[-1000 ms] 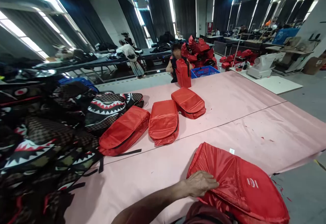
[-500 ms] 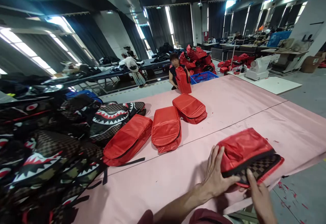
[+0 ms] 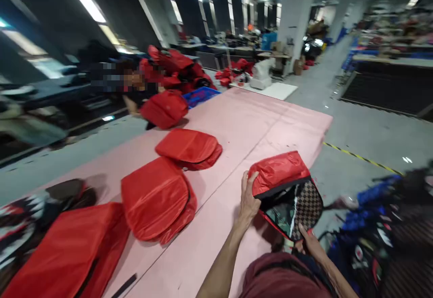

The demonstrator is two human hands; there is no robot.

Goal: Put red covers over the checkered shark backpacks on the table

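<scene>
A red backpack (image 3: 280, 169), its red lining fabric outward, is held at the near right edge of the pink-covered table (image 3: 216, 253). Its zipped mouth gapes toward me, showing brown checkered fabric and a dark inside. My left hand (image 3: 249, 198) grips the left side of the bag, fingers over the red cloth and thumb at the opening's rim. Lower on the right, my right hand (image 3: 311, 242) pinches the checkered panel at the rim. Three more red bags, a far one (image 3: 187, 146), a middle one (image 3: 155, 198) and a near one (image 3: 64, 248), lie to the left.
Across the table a co-worker (image 3: 133, 95) handles another red bag (image 3: 164, 108) beside a blue crate (image 3: 202, 95). Patterned bags (image 3: 20, 221) are at the left edge. A sewing machine (image 3: 262, 74) stands beyond the table. Dark and blue bags (image 3: 375, 235) are heaped at right.
My view has swung right. The bag's mouth has opened wider, exposing more checkered fabric and the inside. The co-worker's red bag has gone from upright to tilted over.
</scene>
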